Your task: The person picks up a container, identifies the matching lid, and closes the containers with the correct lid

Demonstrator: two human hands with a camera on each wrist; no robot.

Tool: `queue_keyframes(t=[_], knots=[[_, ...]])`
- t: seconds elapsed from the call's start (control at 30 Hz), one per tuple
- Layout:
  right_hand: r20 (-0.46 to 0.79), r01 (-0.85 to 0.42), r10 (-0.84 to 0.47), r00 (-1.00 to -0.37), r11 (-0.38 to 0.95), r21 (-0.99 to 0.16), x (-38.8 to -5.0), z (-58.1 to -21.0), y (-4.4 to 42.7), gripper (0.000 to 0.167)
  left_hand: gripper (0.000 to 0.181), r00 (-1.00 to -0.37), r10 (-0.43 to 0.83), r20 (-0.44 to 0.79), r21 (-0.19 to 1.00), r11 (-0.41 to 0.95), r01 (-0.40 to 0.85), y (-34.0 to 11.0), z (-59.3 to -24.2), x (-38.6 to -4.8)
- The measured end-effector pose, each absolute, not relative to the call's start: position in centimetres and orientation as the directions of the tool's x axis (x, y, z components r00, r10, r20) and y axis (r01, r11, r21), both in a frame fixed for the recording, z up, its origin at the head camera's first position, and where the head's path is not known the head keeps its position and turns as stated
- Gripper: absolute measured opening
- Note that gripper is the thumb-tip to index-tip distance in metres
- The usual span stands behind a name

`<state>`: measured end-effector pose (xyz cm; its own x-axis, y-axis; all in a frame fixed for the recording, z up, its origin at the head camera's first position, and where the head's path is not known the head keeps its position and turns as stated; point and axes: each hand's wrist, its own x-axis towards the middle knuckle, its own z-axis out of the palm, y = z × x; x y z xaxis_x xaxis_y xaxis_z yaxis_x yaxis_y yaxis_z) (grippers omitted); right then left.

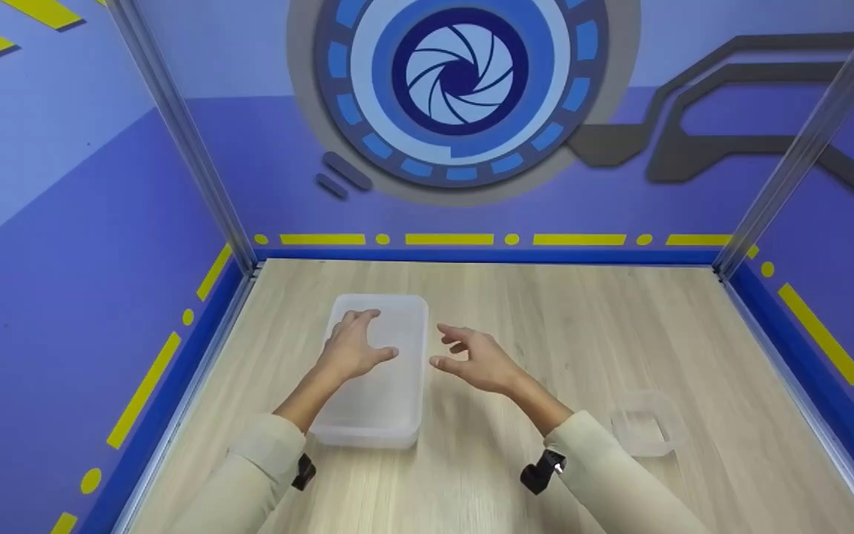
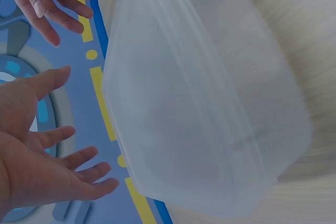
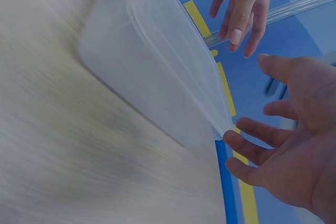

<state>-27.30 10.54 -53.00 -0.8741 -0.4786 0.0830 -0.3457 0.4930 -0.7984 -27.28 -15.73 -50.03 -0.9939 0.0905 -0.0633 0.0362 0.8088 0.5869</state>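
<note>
A large translucent plastic box with a flat lid (image 1: 390, 400) lies on the wooden table, left of the middle. Over its lid is my left hand (image 1: 353, 348), fingers spread and thumb pointing right. In the left wrist view a gap shows between that hand (image 2: 47, 156) and the box (image 2: 168, 98). My right hand (image 1: 479, 360) hovers just right of the box's long side, its fingers loosely bent and holding nothing. From the right wrist view, the fingertips of this hand (image 3: 294, 135) appear close to the box's edge (image 3: 157, 77); whether they touch it I cannot tell.
A small clear square container (image 1: 646, 423) stands on the table (image 1: 545, 311) at the right, beside my right forearm. Blue and purple printed panels (image 1: 249, 170) enclose the table at the back and both sides, with metal posts (image 1: 182, 133) at the corners.
</note>
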Motion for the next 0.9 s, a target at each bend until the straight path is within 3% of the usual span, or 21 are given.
queue_keyframes(t=[0.9], knots=[[0.153,-0.422,-0.453,-0.878,0.586,-0.692,-27.1,-50.9,16.4,0.083,0.083,-0.961,0.275,-0.012,0.622,0.755,0.208,-9.2,-49.4,-28.5]])
